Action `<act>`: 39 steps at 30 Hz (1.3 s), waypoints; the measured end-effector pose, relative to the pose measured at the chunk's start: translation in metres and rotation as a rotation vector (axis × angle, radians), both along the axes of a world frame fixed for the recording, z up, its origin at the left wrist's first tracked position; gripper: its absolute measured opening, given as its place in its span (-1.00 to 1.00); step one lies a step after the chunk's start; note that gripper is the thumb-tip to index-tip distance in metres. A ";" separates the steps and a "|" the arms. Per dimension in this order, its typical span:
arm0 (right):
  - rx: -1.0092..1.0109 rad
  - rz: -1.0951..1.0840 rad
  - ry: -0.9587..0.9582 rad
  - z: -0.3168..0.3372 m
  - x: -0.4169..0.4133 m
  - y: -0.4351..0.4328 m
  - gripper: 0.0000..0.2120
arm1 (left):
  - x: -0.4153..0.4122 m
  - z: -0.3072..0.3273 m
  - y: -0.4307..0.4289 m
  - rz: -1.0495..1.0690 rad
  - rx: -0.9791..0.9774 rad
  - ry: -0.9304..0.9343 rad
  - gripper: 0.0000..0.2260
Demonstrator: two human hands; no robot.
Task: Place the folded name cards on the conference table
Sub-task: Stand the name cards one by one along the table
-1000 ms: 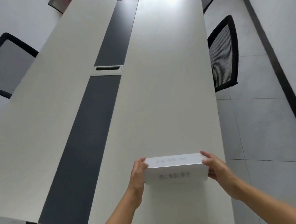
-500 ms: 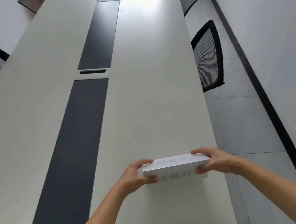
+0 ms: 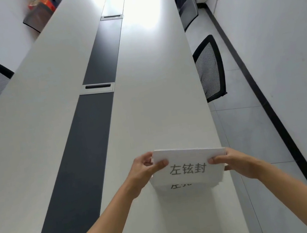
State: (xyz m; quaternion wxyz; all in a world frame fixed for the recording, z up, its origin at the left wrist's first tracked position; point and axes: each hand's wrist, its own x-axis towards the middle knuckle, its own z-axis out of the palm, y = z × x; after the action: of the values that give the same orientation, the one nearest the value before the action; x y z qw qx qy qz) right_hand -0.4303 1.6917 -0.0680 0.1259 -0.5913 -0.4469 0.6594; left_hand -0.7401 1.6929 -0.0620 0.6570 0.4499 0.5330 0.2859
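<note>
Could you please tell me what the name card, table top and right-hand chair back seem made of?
The name card: thin white paper or light card, matte; crisply folded, printed characters. The table top: probably pale laminate, smooth satin; light glares off it. The chair back: black mesh in a black frame, perhaps plastic; open weave visible.
</note>
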 end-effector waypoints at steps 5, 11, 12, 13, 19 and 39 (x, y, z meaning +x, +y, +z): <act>0.099 -0.015 0.226 0.045 -0.009 0.015 -0.19 | 0.003 0.032 0.012 0.238 -0.042 -0.245 -0.49; 0.085 -0.037 0.328 0.059 -0.038 0.042 -0.27 | -0.013 0.034 0.017 0.334 -0.041 -0.293 -0.50; 0.079 -0.047 0.317 0.055 -0.042 0.043 -0.30 | -0.014 0.028 0.013 0.361 -0.030 -0.222 -0.46; 0.072 -0.058 0.303 0.050 -0.046 0.044 -0.33 | -0.016 0.019 0.009 0.411 -0.031 -0.108 -0.40; 0.041 -0.150 0.206 0.016 -0.044 0.039 -0.08 | -0.016 -0.033 -0.027 0.530 -0.156 0.324 -0.50; 0.195 -0.215 0.111 0.008 -0.259 0.157 -0.66 | -0.203 -0.102 0.010 0.333 0.049 0.996 -0.70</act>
State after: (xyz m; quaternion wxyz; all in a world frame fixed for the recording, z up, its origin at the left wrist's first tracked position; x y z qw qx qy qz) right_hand -0.6898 1.8488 -0.0597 0.2771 -0.5833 -0.4353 0.6272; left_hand -0.9426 1.7028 -0.1644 0.2591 0.4558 0.8381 0.1505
